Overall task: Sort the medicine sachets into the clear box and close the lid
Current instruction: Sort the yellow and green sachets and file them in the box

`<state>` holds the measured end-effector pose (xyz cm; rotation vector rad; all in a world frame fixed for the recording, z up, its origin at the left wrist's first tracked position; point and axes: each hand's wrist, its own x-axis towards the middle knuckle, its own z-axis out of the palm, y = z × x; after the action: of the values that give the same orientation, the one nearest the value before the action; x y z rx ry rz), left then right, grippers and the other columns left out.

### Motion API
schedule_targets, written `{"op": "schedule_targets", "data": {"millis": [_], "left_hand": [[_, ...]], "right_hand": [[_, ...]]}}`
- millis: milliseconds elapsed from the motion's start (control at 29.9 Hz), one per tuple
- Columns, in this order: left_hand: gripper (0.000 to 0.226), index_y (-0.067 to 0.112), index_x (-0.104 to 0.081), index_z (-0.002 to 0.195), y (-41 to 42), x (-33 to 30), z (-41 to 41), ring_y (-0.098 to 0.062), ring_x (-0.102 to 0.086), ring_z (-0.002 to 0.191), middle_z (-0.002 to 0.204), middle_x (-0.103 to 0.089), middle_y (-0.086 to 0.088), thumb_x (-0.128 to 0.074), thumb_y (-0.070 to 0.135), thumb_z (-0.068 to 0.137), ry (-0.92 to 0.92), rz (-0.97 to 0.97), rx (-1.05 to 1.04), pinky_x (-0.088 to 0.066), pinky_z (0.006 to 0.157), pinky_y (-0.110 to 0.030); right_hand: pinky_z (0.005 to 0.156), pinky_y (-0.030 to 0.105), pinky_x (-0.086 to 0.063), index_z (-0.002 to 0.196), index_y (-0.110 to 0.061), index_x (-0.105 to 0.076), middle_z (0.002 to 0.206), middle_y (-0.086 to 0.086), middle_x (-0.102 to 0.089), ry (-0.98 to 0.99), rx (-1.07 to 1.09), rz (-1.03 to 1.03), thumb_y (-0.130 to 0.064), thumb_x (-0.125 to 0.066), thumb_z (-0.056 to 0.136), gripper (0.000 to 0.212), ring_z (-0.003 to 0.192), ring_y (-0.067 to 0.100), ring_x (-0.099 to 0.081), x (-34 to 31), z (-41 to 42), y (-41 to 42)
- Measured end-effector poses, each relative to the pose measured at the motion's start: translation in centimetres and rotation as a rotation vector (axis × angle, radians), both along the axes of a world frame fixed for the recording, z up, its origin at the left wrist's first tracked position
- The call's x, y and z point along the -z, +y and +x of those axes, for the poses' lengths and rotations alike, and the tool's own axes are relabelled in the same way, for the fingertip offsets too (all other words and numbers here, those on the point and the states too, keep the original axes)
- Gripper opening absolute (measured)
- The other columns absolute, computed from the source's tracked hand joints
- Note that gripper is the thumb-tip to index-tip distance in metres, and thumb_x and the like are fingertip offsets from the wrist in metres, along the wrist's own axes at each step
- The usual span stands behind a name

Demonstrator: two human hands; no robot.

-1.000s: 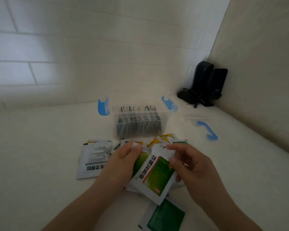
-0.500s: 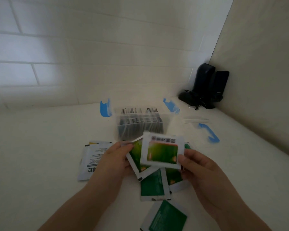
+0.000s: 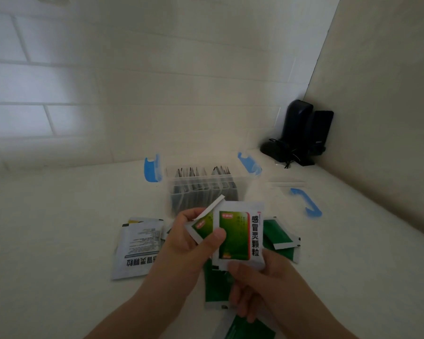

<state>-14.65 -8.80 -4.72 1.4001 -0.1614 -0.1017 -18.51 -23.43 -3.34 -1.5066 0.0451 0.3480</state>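
Observation:
A green-and-white medicine sachet (image 3: 238, 234) stands upright in front of me, pinched by both hands. My left hand (image 3: 189, 243) grips its left edge with the thumb and also holds a second green sachet (image 3: 201, 227) behind it. My right hand (image 3: 255, 282) holds the front sachet's bottom edge. The clear box (image 3: 201, 192) with blue latches (image 3: 152, 168) stands open just beyond, with several sachets upright inside. More sachets lie on the table: a white one (image 3: 138, 250) to the left, dark green ones (image 3: 279, 234) to the right and under my hands.
The clear lid with a blue handle (image 3: 306, 203) lies to the right of the box. A black device with a cable (image 3: 301, 133) sits in the far right corner. Tiled wall behind, a plain wall on the right.
The front sachet has turned from landscape to upright and come closer to me. My left thumb now presses on it, and my right hand has shifted to its bottom edge.

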Motion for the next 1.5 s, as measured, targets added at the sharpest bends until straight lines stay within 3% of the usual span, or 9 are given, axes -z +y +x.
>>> {"op": "schedule_targets", "data": {"millis": [200,334,434,601,768,969,1169,1303,1503], "left_hand": [[0.05,0.018,-0.053,0.097,0.3,-0.3,-0.3,-0.015,-0.071,0.08,0.088,-0.074,-0.003,-0.074,0.032,0.053,0.002,0.054,0.063,-0.057,0.063,-0.023],[0.025,0.026,-0.05,0.086,0.6,-1.1,-0.5,-0.008,-0.066,0.078,0.086,-0.067,-0.004,-0.069,0.013,0.076,-0.153,0.266,0.031,-0.056,0.064,-0.023],[0.024,0.031,-0.045,0.085,0.9,-2.8,-0.5,0.01,-0.06,0.071,0.083,-0.061,0.006,-0.06,0.012,0.083,-0.24,0.346,0.023,-0.048,0.055,-0.009],[0.014,0.039,-0.047,0.078,2.3,-7.8,1.7,0.007,-0.06,0.075,0.079,-0.061,0.016,-0.052,0.026,0.084,-0.488,0.468,-0.008,-0.048,0.057,-0.008],[0.015,0.034,-0.054,0.085,4.7,-11.0,8.9,-0.004,-0.059,0.09,0.091,-0.061,0.015,-0.056,0.019,0.084,-0.666,0.586,-0.173,-0.051,0.078,-0.016],[0.017,0.027,-0.065,0.097,6.2,-9.0,15.2,-0.011,-0.057,0.083,0.095,-0.069,0.003,-0.054,0.018,0.087,-0.683,0.892,-0.294,-0.044,0.076,-0.018],[0.029,0.027,-0.06,0.113,5.6,-7.7,16.7,-0.018,-0.059,0.099,0.112,-0.067,-0.001,-0.048,0.017,0.089,-0.516,1.236,-0.113,-0.047,0.089,-0.033],[0.036,0.026,-0.05,0.123,5.5,-8.3,15.9,-0.016,-0.052,0.113,0.126,-0.058,0.002,-0.052,0.018,0.088,-0.548,1.166,-0.083,-0.042,0.099,-0.034],[0.018,0.033,-0.063,0.094,7.0,-8.0,9.2,0.005,-0.057,0.084,0.088,-0.062,0.021,-0.053,0.02,0.086,-0.694,0.83,-0.234,-0.041,0.076,-0.004]], "right_hand": [[0.045,0.012,-0.045,0.092,-0.037,-0.058,0.064,-0.008,-0.07,-0.137,-0.005,-0.467,-0.023,-0.069,0.075,0.025,0.05,0.004,-0.062,0.3,0.0,-0.8],[0.057,0.005,-0.047,0.09,-0.035,-0.054,0.084,-0.014,-0.068,-0.214,0.1,-0.596,-0.018,-0.077,0.067,0.037,0.074,-0.006,-0.063,-0.9,0.4,-2.1],[0.066,0.01,-0.048,0.098,-0.044,-0.049,0.098,-0.016,-0.064,-0.378,0.113,-0.658,-0.024,-0.073,0.07,0.042,0.086,-0.005,-0.06,-2.5,1.1,-2.1],[0.066,-0.006,-0.035,0.084,-0.048,-0.051,0.092,-0.044,-0.053,-0.681,0.115,-0.747,-0.039,-0.06,0.073,0.017,0.088,-0.024,-0.045,-7.1,4.2,0.0],[0.061,0.008,-0.041,0.088,-0.035,-0.054,0.079,-0.018,-0.057,-0.871,0.202,-0.792,-0.034,-0.062,0.075,0.015,0.077,-0.004,-0.053,-10.4,11.3,2.8],[0.072,0.029,-0.049,0.09,-0.013,-0.062,0.091,0.007,-0.066,-0.719,0.136,-0.865,-0.019,-0.07,0.074,0.019,0.079,0.017,-0.058,-8.2,19.2,4.7],[0.073,0.027,-0.044,0.104,-0.013,-0.06,0.104,0.01,-0.064,-0.603,-0.017,-1.113,-0.023,-0.071,0.073,0.034,0.088,0.02,-0.058,-5.2,21.8,4.4],[0.066,0.015,-0.042,0.105,-0.022,-0.057,0.097,-0.001,-0.06,-0.638,0.142,-0.874,-0.027,-0.071,0.074,0.034,0.082,0.008,-0.053,-6.3,21.0,4.1],[0.07,0.009,-0.047,0.085,-0.04,-0.057,0.085,-0.018,-0.062,-0.865,0.212,-0.773,-0.029,-0.058,0.081,0.011,0.081,-0.003,-0.057,-8.2,13.4,2.3]]}}
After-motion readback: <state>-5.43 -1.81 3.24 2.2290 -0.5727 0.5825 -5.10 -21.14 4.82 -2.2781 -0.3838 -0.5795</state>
